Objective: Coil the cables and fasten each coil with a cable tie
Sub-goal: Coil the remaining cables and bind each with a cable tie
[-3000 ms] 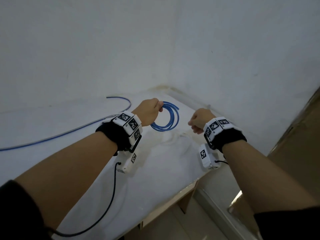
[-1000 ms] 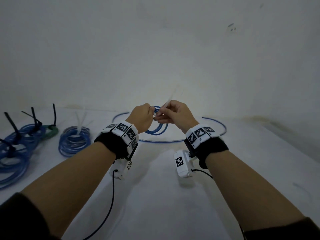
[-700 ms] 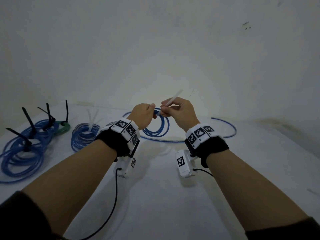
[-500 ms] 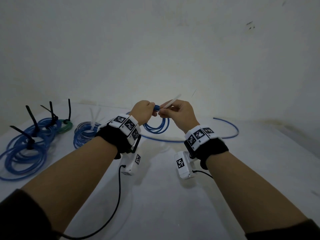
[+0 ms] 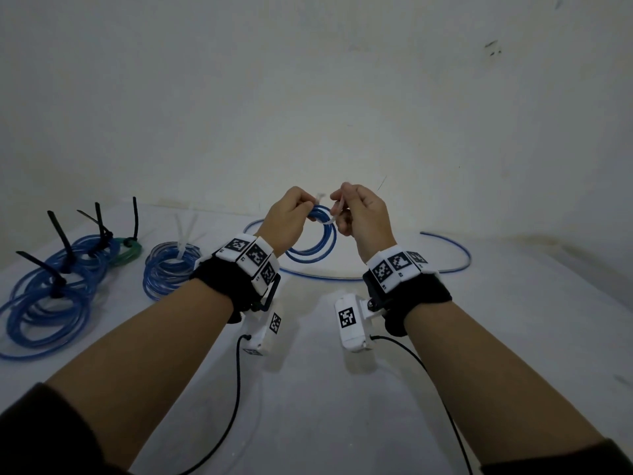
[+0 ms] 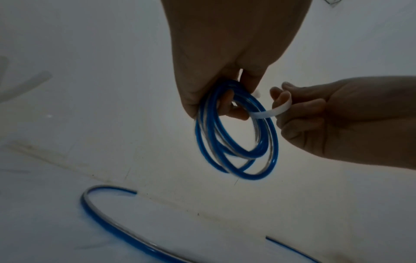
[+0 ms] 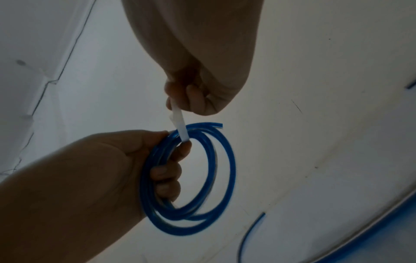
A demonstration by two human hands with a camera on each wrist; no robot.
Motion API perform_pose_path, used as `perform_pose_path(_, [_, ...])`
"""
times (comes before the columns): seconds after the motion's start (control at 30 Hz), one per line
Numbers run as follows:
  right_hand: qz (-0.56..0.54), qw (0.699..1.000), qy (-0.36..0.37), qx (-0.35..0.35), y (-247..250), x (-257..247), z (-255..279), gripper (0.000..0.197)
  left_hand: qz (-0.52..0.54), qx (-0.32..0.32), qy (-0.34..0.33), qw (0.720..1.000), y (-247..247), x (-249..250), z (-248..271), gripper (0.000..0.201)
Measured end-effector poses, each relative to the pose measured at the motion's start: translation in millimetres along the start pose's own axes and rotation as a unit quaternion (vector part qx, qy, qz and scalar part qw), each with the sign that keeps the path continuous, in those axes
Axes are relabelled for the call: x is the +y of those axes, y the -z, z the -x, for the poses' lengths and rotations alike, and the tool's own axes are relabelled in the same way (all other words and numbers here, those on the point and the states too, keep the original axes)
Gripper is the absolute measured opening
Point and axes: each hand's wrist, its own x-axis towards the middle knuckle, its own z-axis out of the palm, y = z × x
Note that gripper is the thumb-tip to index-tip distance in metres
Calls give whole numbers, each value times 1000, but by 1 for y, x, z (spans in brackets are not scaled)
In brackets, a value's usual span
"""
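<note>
Head view: coil [image 5: 317,234] (blue), two-handed.

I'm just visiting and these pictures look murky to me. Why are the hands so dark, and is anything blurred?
Head view: dim, even light, and the wide lens bows the table edge. Left wrist view: the left hand and right hand are backlit by the pale wall; the blue coil smears at its lower loops. Right wrist view: same backlight; the white cable tie stays fairly sharp.
</note>
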Motion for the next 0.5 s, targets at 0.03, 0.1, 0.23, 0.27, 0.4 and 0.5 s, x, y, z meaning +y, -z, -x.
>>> perform_pose_path(0.03, [0,1000,-5,-4,0,0,0,21,-3,-1,-8,1000,-1,0,1,13])
perform_pose_path(0.1, [-15,1000,-20,-12,1,-2,1,10,-14,-4,-24,1000,-1,-2,2,12])
perform_pose_path(0.23, [-20,999,-36,-11,2,-5,3,6,-30,8,-49,998,-3,-4,2,10])
perform_pose_path(0.27, [-17,999,-41,-9,2,-4,4,9,-29,13,-51,998,-3,-4,1,9])
perform_pose_path(0.4, [3,998,-67,10,5,-3,4,16,-27,33,-58,997,-2,-4,-2,6])
perform_pose_path(0.5, [19,998,-62,5,6,-1,5,10,-27,34,-60,997,-2,-5,-3,7])
